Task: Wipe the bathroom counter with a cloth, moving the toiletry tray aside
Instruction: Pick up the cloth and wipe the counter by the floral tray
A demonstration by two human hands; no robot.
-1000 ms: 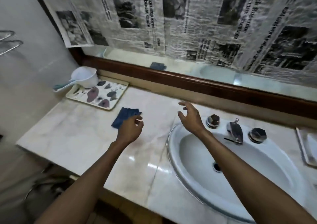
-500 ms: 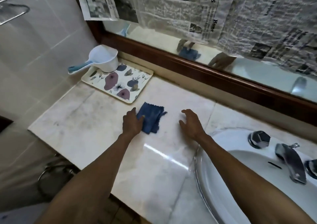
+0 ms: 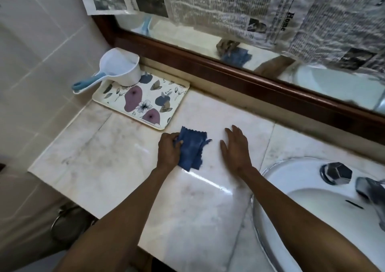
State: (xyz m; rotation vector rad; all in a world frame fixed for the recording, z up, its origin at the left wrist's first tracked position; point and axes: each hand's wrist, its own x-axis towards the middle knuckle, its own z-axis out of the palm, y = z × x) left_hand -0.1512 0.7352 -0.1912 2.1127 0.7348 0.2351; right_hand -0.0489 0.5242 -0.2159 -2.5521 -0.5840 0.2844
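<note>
A crumpled blue cloth lies on the pale marble counter, just below the tray's near corner. My left hand grips the cloth's left edge, with fingers curled into the fabric. My right hand rests flat on the counter to the right of the cloth, fingers apart, holding nothing. The flowered white tray sits at the back left corner of the counter. A white dipper with a blue handle stands on the tray's far end.
A white sink basin with a faucet and a dark faceted knob fills the right side. A wood-framed mirror covered with newspaper runs along the back. Tiled wall stands at the left. The counter's front edge drops off at the lower left.
My left hand has reached the blue cloth and closed on its left edge. My right hand has come down flat on the counter beside it. The camera has swung left.
</note>
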